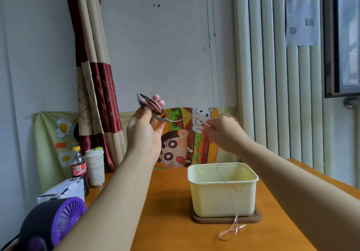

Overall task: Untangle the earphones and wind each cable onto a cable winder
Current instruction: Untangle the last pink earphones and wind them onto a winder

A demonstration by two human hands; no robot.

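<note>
Winder (151,106) pinched in L hand (145,131); R hand (224,131) pinches pink cable (181,119).

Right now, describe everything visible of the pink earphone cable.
Thin, glossy pink earphone cable: several turns and two earbuds sit on the grey winder held up by the left hand. It runs to the right hand, which pinches it, then hangs past the cream tub; its plug end loops on the table.
</note>
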